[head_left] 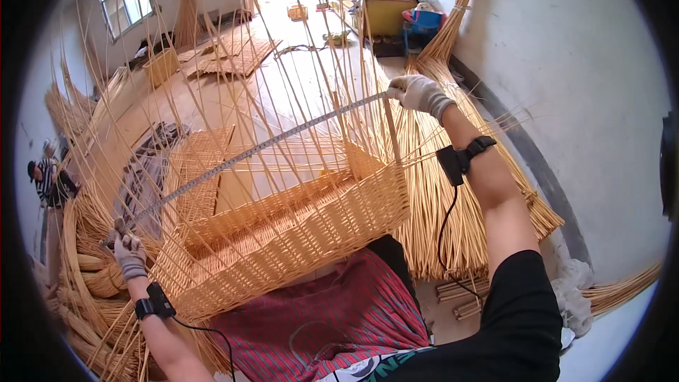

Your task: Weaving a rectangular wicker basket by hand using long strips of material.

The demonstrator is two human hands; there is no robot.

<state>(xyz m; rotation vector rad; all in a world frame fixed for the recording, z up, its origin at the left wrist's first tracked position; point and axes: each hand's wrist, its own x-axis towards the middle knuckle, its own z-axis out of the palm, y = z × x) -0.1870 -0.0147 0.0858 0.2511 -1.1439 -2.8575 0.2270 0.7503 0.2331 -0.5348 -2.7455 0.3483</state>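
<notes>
Basket [297,255] is propped on the lap cloth [339,304], probably for steadiness, with the tape [254,147] stretched above it, likely taut so it runs straight. Right hand [421,93] has a narrow pinch grip on one side; left hand [129,255] seems closed round the other (kinda small to tell).

Basket [304,246] golden tan. Tape [262,147] grey. Cloth [339,308] red, striped. Gloves [422,93] off-white. Sleeve [523,293] black.
</notes>
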